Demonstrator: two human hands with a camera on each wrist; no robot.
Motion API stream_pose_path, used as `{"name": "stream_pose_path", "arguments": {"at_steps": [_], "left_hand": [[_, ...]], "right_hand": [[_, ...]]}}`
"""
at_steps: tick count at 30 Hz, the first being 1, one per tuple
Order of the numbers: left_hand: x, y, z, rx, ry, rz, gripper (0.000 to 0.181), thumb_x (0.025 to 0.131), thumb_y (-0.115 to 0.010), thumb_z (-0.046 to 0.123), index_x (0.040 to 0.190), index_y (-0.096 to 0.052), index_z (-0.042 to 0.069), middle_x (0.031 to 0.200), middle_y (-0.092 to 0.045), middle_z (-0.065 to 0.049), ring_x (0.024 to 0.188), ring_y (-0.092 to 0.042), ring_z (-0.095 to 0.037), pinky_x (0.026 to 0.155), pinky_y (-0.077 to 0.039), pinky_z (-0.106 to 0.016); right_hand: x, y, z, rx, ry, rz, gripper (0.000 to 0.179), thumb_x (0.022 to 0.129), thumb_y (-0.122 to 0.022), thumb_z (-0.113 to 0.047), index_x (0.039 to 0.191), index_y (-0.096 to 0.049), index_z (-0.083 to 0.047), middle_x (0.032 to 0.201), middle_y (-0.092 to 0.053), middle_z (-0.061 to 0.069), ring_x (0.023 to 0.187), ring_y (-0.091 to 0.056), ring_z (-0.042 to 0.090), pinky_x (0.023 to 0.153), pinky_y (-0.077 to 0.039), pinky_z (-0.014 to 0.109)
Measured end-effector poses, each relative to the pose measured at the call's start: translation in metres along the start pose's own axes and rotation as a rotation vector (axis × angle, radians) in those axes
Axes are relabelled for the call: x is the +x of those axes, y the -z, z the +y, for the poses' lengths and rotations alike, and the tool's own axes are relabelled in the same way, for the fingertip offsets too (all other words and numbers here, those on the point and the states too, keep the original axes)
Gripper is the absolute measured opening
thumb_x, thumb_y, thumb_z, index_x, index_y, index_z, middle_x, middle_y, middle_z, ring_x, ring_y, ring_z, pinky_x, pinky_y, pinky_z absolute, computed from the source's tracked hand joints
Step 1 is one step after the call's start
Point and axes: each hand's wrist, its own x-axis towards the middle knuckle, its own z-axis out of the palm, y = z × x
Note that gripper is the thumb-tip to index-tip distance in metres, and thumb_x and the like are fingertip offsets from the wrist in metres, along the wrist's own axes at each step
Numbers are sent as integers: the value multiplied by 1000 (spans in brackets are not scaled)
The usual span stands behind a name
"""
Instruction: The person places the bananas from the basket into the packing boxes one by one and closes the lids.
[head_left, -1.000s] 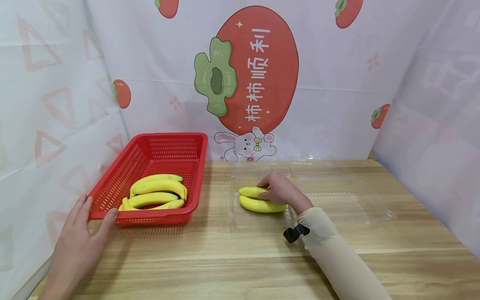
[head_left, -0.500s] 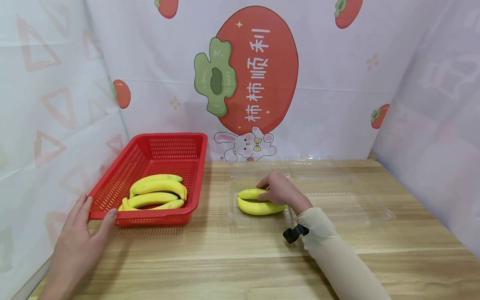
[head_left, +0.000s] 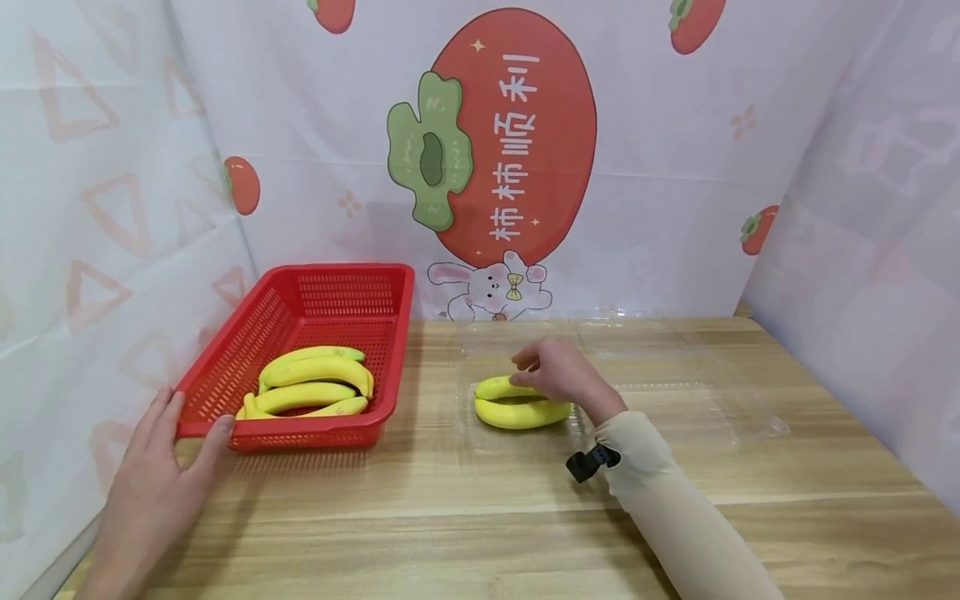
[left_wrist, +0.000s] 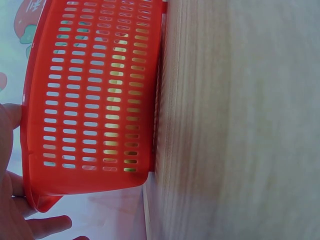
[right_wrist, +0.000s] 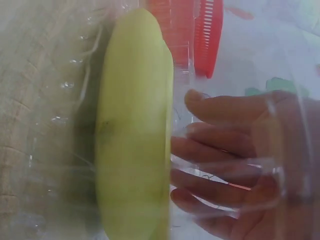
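Note:
My left hand (head_left: 161, 479) rests at the near left corner of a red plastic basket (head_left: 393, 375), its thumb at the front rim and its fingers beside the left wall. Several yellow bananas (head_left: 318, 372) lie inside that basket. To the right, two bananas (head_left: 521, 414) lie side by side at the left end of a clear plastic container (head_left: 675, 408). My right hand (head_left: 558, 371) hovers just over the rear one, fingers loosely bent. In the right wrist view its fingertips stand a little apart from the near banana (right_wrist: 132, 130), and nothing is held.
The wooden table (head_left: 420, 525) carries both basket and container. A printed cloth (head_left: 660, 167) hangs behind them, with more cloth along the left and right sides. A black strap (head_left: 592, 462) sits on the right wrist. The container's clear walls are hard to make out.
The two bananas shifted slightly toward me and a gap opened between them. My right hand has let go of the rear banana and risen a little. The left hand stayed put.

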Motion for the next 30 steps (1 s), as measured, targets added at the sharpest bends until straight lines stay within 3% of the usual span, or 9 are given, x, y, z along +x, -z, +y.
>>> {"name": "stream_pose_path", "arguments": {"at_steps": [8,15,30], "left_hand": [[0,2,1,-6,-19,13,98,107,-42,64,169,1,1,177,8,-25,158,-10,-58,105,-31,-89],[0,2,0,-13,-18,11,98,107,-42,65,169,1,1,177,8,-25,159,-10,-59,105,-31,-89],[0,0,-2,-11,-35,16,98,107,-42,64,169,1,1,177,8,-25,159,-9,-58,106,-30,-89]], "right_hand": [[-4,8,-6,66,80,79,39,99,-76,-31,132,-75,-11,123,-80,7,112,-76,24,99,-63,44],[-10,17,-17,161,101,136,40,100,-74,-33,136,-73,-15,129,-78,6,114,-75,28,96,-65,45],[-22,30,-33,227,189,231,36,99,-76,-29,133,-75,-16,128,-78,5,112,-75,24,95,-65,43]]}}
